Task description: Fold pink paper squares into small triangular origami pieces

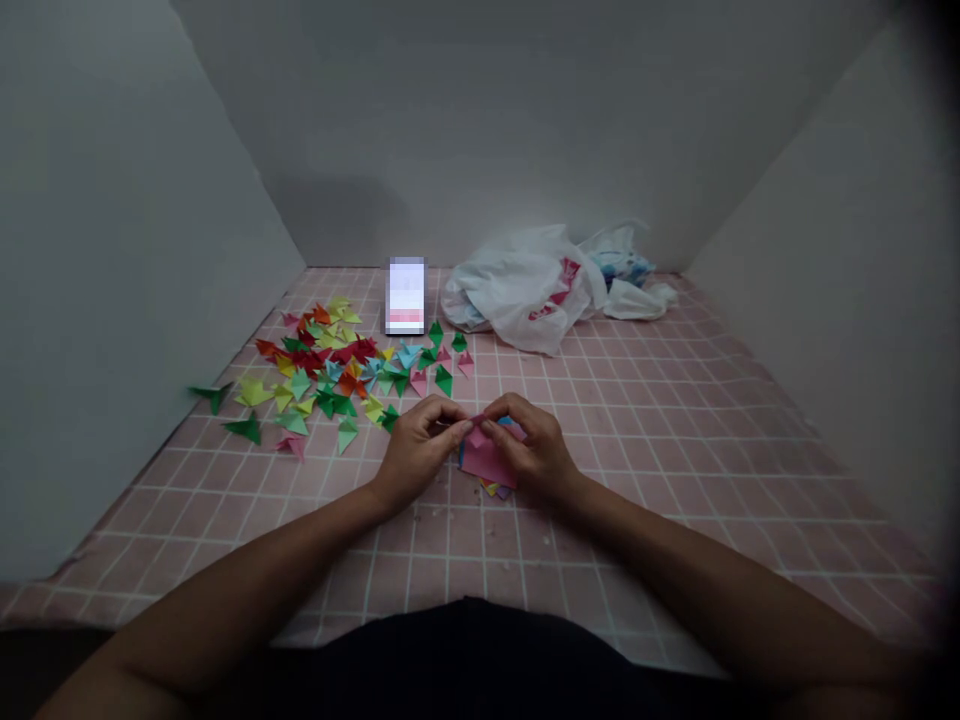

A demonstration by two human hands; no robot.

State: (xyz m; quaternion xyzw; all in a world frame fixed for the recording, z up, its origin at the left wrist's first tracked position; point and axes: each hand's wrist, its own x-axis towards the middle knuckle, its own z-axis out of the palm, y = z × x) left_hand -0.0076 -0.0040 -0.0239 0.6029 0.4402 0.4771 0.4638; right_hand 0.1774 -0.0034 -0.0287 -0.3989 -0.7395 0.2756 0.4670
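Observation:
A small folded piece of pink paper [478, 436] is pinched between the thumbs and forefingers of both hands. My left hand [422, 445] grips its left side, and my right hand [534, 448] grips its right side. Just below lies a stack of square paper sheets [489, 465], a pink one on top and blue, yellow and purple edges sticking out. My right hand covers part of the stack. To the left, many folded paper pieces [330, 402] in green, yellow, red, orange, blue and pink lie spread over the cloth.
A phone [406, 297] with a lit, blurred screen stands upright at the back. White plastic bags [525, 290] lie crumpled to its right. Pink checked cloth [675, 450] covers the surface, with walls on the left, back and right.

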